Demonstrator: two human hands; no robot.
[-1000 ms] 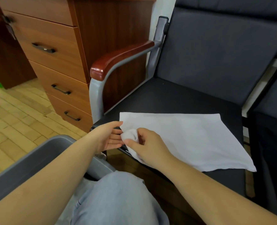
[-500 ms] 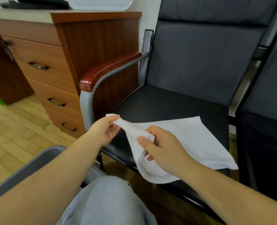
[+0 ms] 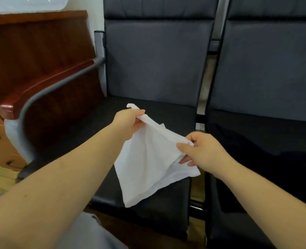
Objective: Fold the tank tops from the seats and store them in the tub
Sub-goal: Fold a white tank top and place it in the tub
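Note:
A white tank top (image 3: pixel 148 162) hangs in the air over the dark seat (image 3: pixel 168 112) of the left chair. My left hand (image 3: pixel 129 123) pinches its upper edge at the left, with a strap end sticking up above the fingers. My right hand (image 3: pixel 200 150) grips the same edge at the right. The cloth is stretched between both hands and droops down to a point below them. On the right chair's seat lies a black garment (image 3: pixel 267 148), hard to make out against the dark cushion. The tub is out of view.
A red-brown wooden armrest (image 3: pixel 46 85) on a grey metal frame stands at the left. Behind it is a wooden drawer cabinet (image 3: pixel 35 45). A narrow gap (image 3: pixel 200 126) separates the two chairs. My grey-trousered knee (image 3: pixel 87 234) shows at the bottom.
Both hands have lifted the white tank top off the seat and pulled apart, stretching its edge. The view has swung right, so the tub has left the frame.

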